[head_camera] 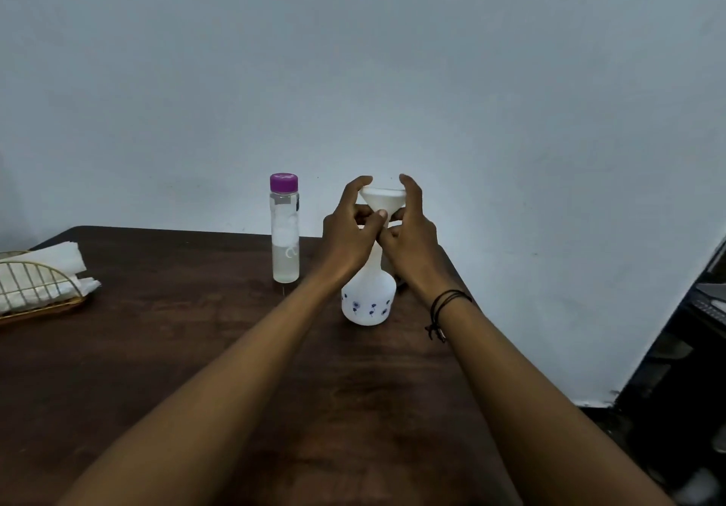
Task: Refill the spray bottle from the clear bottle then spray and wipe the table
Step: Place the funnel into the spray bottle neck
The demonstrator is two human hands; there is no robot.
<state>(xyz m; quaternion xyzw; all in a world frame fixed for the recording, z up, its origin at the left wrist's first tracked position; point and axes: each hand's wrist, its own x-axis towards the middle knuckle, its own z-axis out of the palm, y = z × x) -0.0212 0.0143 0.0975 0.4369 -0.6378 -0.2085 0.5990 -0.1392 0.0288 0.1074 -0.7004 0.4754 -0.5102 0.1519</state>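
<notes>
Two bare forearms reaching forward from the bottom edge over a dark brown wooden desk [165,348], a black cord bracelet [446,307] tied around the right wrist. Left hand [347,230] and right hand [412,230] meeting at a white plastic funnel [383,201], seated upright in the narrow neck of a white, frosted spray bottle with small blue flower prints [367,305], spray head off. Left fingers [359,185] curled round the left side of the funnel rim, thumb pressed against the cone; right fingers [408,187] curled round the right side, thumb pinching low near the stem. Spray bottle standing upright on the desk, towards the far right part, its wide base showing between the two wrists. Just to its left, apart from it, a tall clear plastic bottle with a purple screw cap [285,230], upright, cap on, clear liquid in the lower part. At the far left edge of the desk, a gold wire basket [35,293] holding folded white cloths [51,262]. Behind, a plain pale blue-grey wall [353,73]. At the right edge, dark furniture, too dim to identify.
</notes>
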